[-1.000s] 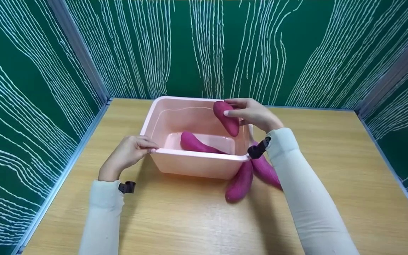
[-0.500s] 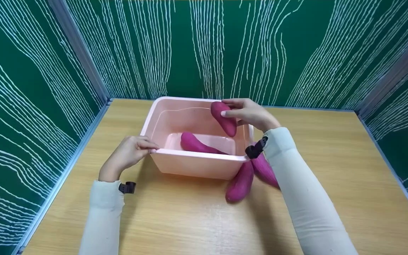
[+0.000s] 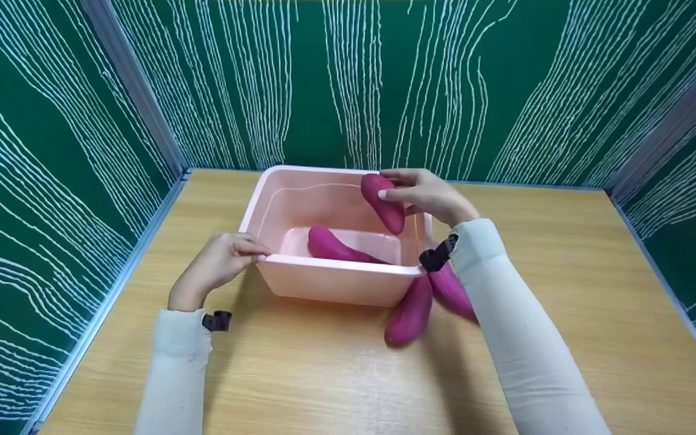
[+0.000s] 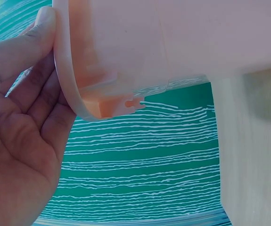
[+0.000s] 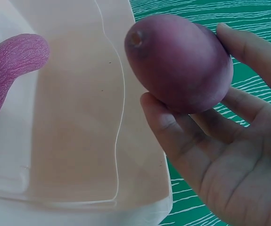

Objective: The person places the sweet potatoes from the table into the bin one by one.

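Wooden table (image 3: 324, 374), green walls (image 3: 306, 90). Head view: pink basin (image 3: 336, 283), inner tuber (image 3: 336, 246) on its floor, two outer tubers (image 3: 408, 314) beside near right corner. Left wrist: left hand (image 4: 22, 136) pinching rim (image 4: 61, 47). Right wrist: right hand (image 5: 234, 160) gripping raised tuber (image 5: 180, 63) over basin; slip possible, from fingertip-only hold.

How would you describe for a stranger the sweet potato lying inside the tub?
On the wooden table stands a pink tub. Inside it lies one curved sweet potato. Only this one rests inside; the right hand holds another, and two more lie outside.
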Tool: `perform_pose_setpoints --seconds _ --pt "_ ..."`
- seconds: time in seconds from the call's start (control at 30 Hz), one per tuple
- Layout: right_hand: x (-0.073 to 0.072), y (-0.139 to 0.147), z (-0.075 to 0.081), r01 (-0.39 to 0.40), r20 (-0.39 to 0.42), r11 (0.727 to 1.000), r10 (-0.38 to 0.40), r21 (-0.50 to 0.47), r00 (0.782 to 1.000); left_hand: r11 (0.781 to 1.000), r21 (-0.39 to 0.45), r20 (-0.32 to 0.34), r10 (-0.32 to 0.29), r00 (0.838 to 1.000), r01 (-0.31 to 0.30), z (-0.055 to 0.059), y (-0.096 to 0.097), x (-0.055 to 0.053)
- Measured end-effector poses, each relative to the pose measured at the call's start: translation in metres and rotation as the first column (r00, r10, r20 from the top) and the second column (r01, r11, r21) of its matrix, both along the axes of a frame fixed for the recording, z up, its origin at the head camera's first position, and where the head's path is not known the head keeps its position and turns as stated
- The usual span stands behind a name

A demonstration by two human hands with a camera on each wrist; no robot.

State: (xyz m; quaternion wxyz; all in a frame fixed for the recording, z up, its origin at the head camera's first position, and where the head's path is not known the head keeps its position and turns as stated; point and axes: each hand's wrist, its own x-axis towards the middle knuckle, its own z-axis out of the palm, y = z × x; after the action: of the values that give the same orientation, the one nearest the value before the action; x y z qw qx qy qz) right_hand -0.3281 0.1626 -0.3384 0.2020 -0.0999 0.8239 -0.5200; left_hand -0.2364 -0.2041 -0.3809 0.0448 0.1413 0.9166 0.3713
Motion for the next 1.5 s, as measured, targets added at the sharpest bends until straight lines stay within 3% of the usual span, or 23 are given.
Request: perform_pose_setpoints --seconds 0.2,0.43,0.73,1.1,1.5 --pt "0.0014 0.0000 -0.0021 0.009 0.005 1.000 -0.009 -0.005 1.000 1.000 0.007 0.018 0.009 1.000 -0.009 -0.0004 0.0001 -0.0004" --pt "0.0026 0.0000 -0.0046 0.023 0.018 0.999 -0.022 -0.044 1.000 0.999 -0.002 -0.084 -0.045 0.995 0.045 -0.0025 -0.0025 -0.0005" --pt "0.0021 0.0039 -0.0064 0.003 0.008 0.996 -0.002 -0.089 1.000 1.000 0.005 -0.001 0.005 1.000 -0.005 -0.0003 -0.0012 -0.0005" --pt "0.0046 0.0045 -0.0072 -0.011 -0.015 0.996 0.010 -0.084 1.000 1.000 0.010 0.017 0.022 1.000 -0.022 -0.0021 -0.0014 -0.0014" --pt "0.0097 0.0084 -0.0028 0.019 -0.010 0.997 -0.020 -0.071 1.000 1.000 0.010 -0.058 -0.014 0.998 0.014 -0.0012 -0.0016 0.0006"
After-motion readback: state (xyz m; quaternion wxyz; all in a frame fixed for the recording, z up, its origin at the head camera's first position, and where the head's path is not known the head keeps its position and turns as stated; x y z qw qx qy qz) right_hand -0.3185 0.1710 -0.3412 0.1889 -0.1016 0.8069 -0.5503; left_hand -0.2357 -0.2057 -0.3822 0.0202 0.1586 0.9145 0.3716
